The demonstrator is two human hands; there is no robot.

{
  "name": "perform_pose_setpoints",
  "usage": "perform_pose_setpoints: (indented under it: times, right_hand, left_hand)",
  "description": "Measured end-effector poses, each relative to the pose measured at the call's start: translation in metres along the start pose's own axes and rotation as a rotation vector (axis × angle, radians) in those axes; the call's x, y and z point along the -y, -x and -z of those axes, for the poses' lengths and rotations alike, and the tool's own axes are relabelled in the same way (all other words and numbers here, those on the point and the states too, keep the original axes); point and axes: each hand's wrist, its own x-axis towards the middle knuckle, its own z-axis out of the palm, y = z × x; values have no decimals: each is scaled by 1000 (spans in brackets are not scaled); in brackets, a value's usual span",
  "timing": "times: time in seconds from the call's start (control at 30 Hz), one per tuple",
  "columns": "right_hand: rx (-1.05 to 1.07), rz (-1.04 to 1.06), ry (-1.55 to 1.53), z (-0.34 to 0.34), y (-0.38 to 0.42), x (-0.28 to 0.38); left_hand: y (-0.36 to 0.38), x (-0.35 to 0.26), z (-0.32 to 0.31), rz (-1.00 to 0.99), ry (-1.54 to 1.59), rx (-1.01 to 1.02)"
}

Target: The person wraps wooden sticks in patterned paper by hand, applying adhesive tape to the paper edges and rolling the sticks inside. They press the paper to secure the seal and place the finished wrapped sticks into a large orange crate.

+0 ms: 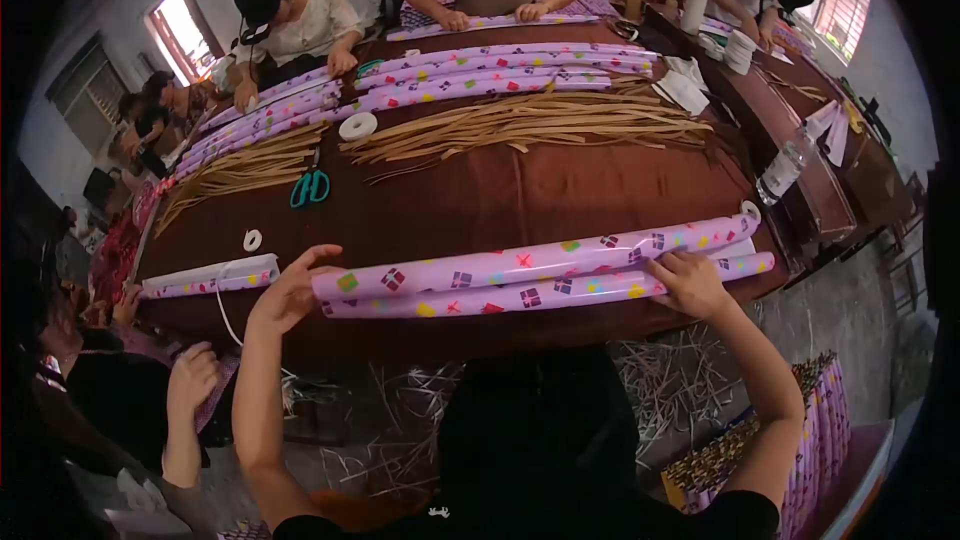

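Note:
Two long purple rolls of wrapping paper printed with gift boxes lie side by side in front of me: the upper roll point(540, 257) and the lower roll point(560, 294). At their left ends is my left hand point(288, 298), its fingers spread and the palm side close against the roll ends. My right hand point(692, 285) is bent over the rolls near their right end, fingers pressed into the gap between them. A white sheet edge point(738, 249) shows between the rolls on the right. Whether the left fingers touch the paper is hard to tell.
Bundles of tan strips point(540, 125), teal-handled scissors point(310, 188), a white tape roll point(358, 126) and a small tape ring point(253, 240) lie on the brown table point(430, 215). More purple rolls point(500, 65) lie beyond. A plastic bottle point(785, 168) stands right. Co-workers sit around.

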Motion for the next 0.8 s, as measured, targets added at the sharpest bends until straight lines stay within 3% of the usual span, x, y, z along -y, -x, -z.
perform_pose_setpoints:
  times: [0.03,0.17,0.23,0.3,0.33,0.4,0.43,0.47,0.53,0.6,0.67,0.73,0.8]
  right_hand:
    - [14,2,-16,-3,-1,-2]
    - [-145,96,-66,-6,-7,-6]
    - [9,24,-95,-1,-6,-5]
    - [-3,51,-136,2,-8,-5]
    - [1,72,-149,1,-9,-6]
    - [8,135,-182,-4,-8,-9]
    - [23,154,-196,-5,-9,-9]
    - [-14,160,-200,-13,-9,-8]
    - [-21,162,-220,-13,-14,0]
    - [-57,224,-226,-15,-22,6]
    - [-62,225,-206,-18,-28,13]
    - [-117,210,-262,-30,-39,21]
    - [-165,203,-327,-30,-52,33]
  left_hand:
    - [-3,-3,-2,49,-48,-44]
    - [-7,-13,-15,-192,-448,-92]
    - [-2,-24,-28,-249,-649,-63]
    - [-5,-29,-33,-168,-814,-36]
    - [-6,-27,-46,-194,-817,-141]
    - [-20,-14,10,-45,-651,-320]
    - [-35,-7,9,-143,-566,-431]
    - [-47,-3,10,-146,-577,-402]
    - [-65,-1,30,-164,-943,-624]
    - [-80,15,49,-266,-1596,-813]
    - [-75,16,-14,-567,-2018,-1052]
    - [-72,14,-63,-874,-1822,-644]
    - [-60,27,-111,-474,-1410,91]
